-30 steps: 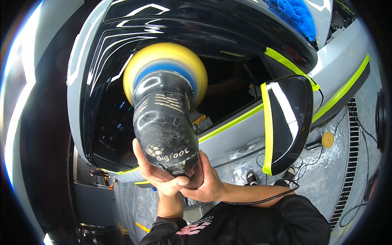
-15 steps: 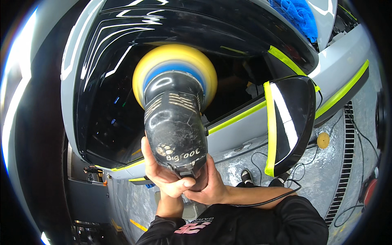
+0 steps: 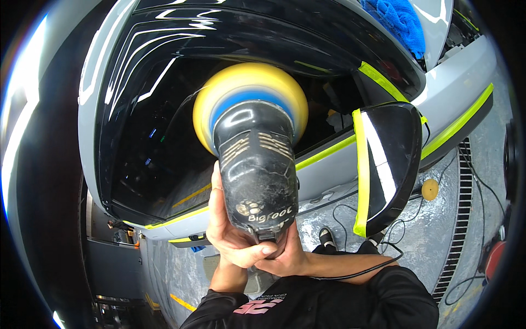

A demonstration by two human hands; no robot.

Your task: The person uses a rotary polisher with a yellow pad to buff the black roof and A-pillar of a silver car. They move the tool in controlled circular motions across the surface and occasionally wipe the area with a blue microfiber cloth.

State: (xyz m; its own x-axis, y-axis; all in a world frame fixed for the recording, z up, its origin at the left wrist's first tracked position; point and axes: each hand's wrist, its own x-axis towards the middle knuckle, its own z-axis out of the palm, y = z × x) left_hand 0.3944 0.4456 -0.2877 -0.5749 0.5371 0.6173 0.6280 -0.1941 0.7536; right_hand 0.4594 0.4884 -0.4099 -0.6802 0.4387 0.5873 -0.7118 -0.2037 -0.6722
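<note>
A black dual-action polisher [image 3: 258, 183] with scuffed housing is held out in front of me. Its round yellow foam pad [image 3: 249, 74], with a blue backing, faces the car's dark side window [image 3: 164, 137]; the pad looks blurred, and contact with the glass is hidden. Wrapped around the left side of the polisher's rear end is my left hand [image 3: 230, 238], its thumb across the bottom. Closed under the same end, my right hand [image 3: 287, 255] grips from the right, its fingers partly hidden. A black power cord [image 3: 361, 268] runs along my right forearm.
Bright yellow-green masking tape [image 3: 327, 152] lines the grey car's window edge. The black side mirror [image 3: 392, 164], also taped, juts out at right. A blue towel [image 3: 397, 22] lies at the top right. Cables, a yellow pad [image 3: 429, 189] and a drain grate [image 3: 460, 208] are at floor level.
The polisher and both hands have shifted right and slightly down across the view. Both hands keep their grip on it.
</note>
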